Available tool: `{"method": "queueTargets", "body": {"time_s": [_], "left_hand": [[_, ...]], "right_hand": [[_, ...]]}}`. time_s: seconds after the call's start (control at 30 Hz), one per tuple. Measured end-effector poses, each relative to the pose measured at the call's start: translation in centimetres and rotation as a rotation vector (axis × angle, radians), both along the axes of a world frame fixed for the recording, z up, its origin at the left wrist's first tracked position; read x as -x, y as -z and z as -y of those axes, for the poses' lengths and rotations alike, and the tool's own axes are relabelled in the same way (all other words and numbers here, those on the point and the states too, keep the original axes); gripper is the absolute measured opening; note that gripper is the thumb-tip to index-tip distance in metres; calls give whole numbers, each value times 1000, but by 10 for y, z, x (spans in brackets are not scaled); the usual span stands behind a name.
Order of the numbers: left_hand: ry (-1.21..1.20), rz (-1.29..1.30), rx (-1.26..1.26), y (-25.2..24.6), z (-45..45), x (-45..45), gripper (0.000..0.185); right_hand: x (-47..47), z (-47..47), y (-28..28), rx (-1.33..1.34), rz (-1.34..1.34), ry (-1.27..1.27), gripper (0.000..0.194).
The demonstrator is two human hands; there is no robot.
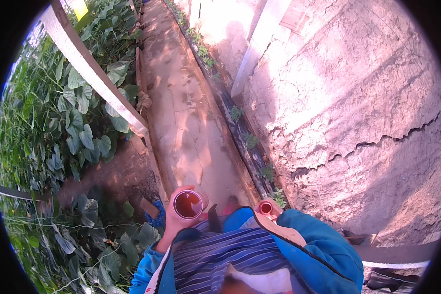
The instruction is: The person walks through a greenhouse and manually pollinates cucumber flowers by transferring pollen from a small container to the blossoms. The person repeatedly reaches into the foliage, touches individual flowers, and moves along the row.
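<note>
My left hand (172, 225) is wrapped around an open-topped, see-through cup or jar (188, 204), held upright in front of my body. Inside it I see a reddish-brown liquid, seen from above. My right hand (276, 210) grips a small round piece (265, 208) with a pale rim and a dark red inside; whether it is a lid or the mouth of a bottle I cannot tell. The two hands are apart, one on each side of my blue jacket (316, 239), which hangs open over a striped garment (224, 250).
Leafy vines (84, 117) with strings fill the left side. A pale slanted post (95, 77) stands beside the cracked earthen path (183, 110). Small seedlings (250, 140) grow along a black strip (228, 103). On the right rises a cracked earth wall (352, 110) with a leaning board (253, 55).
</note>
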State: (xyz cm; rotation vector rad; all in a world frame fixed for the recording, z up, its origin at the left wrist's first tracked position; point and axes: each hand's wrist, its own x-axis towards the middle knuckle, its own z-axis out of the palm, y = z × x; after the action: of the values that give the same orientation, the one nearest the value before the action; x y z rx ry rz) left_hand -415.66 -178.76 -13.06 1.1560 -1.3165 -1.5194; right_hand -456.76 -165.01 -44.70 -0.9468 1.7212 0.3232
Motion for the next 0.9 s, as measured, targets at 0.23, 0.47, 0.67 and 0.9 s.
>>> {"method": "queueTargets", "body": {"time_s": [0.23,0.47,0.67,0.9], "left_hand": [[-170,79,82,37,186,-41,85],[-246,95,207,45,416,-111,86],[-191,82,228,15,585,-166,85],[-289,234,110,26,768,-157,98]], "right_hand": [[-30,300,-8,115,19,-106,42],[-69,532,3,59,-22,-141,41],[-101,730,-11,127,-26,-74,41],[-127,935,27,151,38,29,40]]}}
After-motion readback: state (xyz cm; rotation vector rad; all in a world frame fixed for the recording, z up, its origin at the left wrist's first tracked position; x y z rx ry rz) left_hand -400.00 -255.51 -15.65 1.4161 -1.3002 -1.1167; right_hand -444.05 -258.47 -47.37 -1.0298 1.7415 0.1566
